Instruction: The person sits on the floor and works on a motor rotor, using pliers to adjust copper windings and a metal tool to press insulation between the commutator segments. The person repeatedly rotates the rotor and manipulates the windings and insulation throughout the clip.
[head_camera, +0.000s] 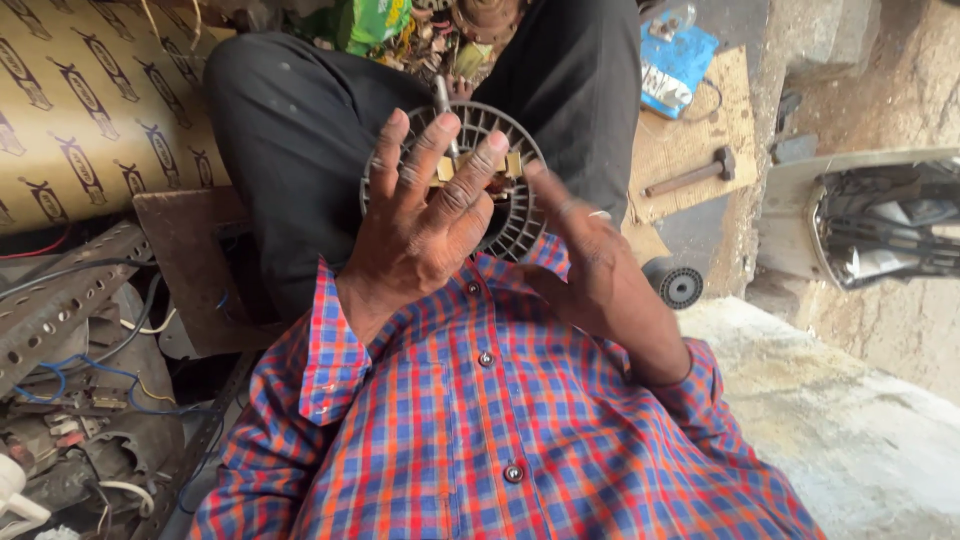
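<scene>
From the head camera, the left hand (420, 215) is raised with fingers spread wide, holding nothing, its fingertips over a round finned motor part (500, 190) that rests in the lap between dark trouser legs (300, 130). The right hand (585, 255) is open too, blurred, just beside the part's right rim and gripping nothing that shows. A thin metal rod (443, 105) stands at the part's centre. To handle the part well, I judge both hands should close on its rim, clear of the thin fins. Room is tight: a patterned roll (90, 110) and perforated angle iron (70, 295) with wires crowd the left; a hammer (695, 173) on a board and a small black wheel (681, 287) lie right, beside a concrete ledge (850, 420).
</scene>
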